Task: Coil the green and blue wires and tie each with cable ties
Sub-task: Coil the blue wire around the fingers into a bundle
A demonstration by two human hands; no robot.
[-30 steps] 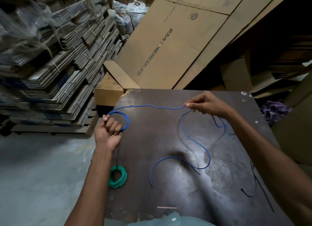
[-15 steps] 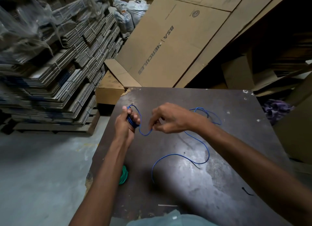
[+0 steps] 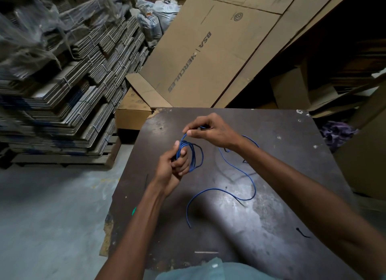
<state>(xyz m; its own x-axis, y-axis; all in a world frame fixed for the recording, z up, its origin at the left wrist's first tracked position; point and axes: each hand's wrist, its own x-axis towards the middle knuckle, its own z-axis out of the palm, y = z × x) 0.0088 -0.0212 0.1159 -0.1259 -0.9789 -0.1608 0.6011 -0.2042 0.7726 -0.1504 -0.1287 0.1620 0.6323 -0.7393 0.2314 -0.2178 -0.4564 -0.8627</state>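
Risk 1: we judge the loops of the blue wire [image 3: 195, 157] could spring apart if our left hand [image 3: 174, 166] relaxes, since nothing binds them yet. Risk 2: the free tail [image 3: 234, 193] lies in loose curves on the table [image 3: 271, 227] and could kink or snag as it is drawn in, giving uneven turns.

Left hand: fingers curled round the bundled loops, gripping them above the table. Right hand [image 3: 211, 131]: thumb and fingers pinch the strand just above the coil, feeding the next turn.

Green wire [image 3: 133, 211]: only a sliver shows at the table's left edge, behind our left forearm; its tie we cannot see. 1 black cable tie [image 3: 302, 233] lies near the right forearm.
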